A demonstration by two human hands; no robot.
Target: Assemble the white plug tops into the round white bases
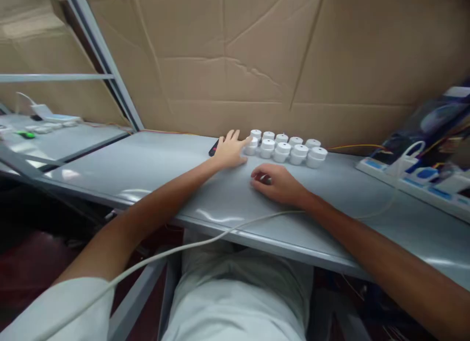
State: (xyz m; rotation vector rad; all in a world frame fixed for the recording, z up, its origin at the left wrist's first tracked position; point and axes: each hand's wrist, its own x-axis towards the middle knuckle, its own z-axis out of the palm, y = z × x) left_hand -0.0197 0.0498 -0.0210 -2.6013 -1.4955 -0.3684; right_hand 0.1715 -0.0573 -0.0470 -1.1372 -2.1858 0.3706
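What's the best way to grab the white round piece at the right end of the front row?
I'd pinch the white round piece by its curved side with the right hand, from the front right: its flat top faces up, and neighbouring pieces stand close on its left and behind.

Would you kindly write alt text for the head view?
A person's spread left hand is at the left end of two rows of round white pieces on a grey table; the right hand curls loosely in front. Cardboard stands behind.
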